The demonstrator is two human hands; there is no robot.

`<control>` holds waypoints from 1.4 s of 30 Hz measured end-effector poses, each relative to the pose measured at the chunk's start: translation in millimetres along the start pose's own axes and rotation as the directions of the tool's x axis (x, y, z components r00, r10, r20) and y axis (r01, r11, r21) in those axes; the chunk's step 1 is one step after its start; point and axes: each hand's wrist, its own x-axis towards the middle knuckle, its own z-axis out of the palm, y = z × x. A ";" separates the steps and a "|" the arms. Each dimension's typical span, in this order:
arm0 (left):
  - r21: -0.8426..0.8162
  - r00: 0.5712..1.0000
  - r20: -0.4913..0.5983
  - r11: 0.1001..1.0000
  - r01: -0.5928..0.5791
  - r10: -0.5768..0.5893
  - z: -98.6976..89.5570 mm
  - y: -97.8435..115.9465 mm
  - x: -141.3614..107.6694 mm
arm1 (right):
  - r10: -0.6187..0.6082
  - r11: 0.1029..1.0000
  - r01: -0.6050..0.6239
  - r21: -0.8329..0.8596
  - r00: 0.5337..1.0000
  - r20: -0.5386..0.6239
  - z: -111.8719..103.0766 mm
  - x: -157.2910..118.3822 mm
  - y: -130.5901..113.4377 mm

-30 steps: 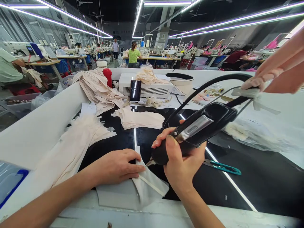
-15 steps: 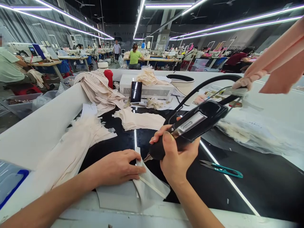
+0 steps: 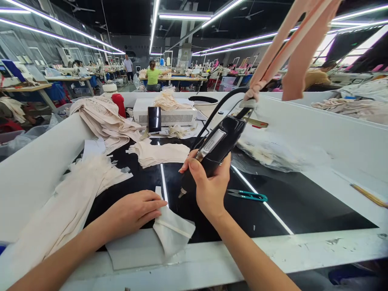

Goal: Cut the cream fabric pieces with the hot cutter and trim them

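My left hand [image 3: 133, 210] lies flat with its fingers stretched out, pressing a pale translucent fabric piece [image 3: 175, 234] onto the black work surface [image 3: 306, 202]. A narrow lighter strip runs across that piece, and part of it lies beneath my fingers. My right hand [image 3: 212, 184] is wrapped around a black corded hand tool [image 3: 228, 135] with a silver lever. Its small metal tip points down, to the right of my left fingertips and apart from the fabric. Pink cloth strips [image 3: 273, 52] are knotted at the tool's cord end. Teal thread snips [image 3: 250, 195] lie right of my right hand.
Stacks of pale fabric pieces [image 3: 71, 194] lie left, with another stack [image 3: 165, 154] ahead. A vented white box [image 3: 178, 117] stands behind, a phone [image 3: 154, 119] leaning before it. Plastic-wrapped material [image 3: 269, 149] is at right. Raised white walls [image 3: 333, 141] border the table.
My right hand has pulled the tool's tip away from the fabric piece, and the tool stands more upright. My left hand stays on the fabric. The view has turned to the right.
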 end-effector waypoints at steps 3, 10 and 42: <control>0.020 0.998 -0.059 1.000 0.004 -0.002 3.1 4.0 4.8 | 0.042 0.994 -0.040 -0.101 0.999 0.012 -19.1 4.6 -4.1; 0.087 0.999 -0.026 0.996 0.024 -0.022 14.4 30.0 23.8 | 0.067 0.929 -0.009 -0.371 0.987 0.144 -64.2 10.1 -10.5; -0.153 0.797 0.079 0.783 0.603 -0.599 12.0 45.8 43.0 | 0.232 0.382 0.318 -0.868 0.876 0.423 -214.7 -31.2 -15.2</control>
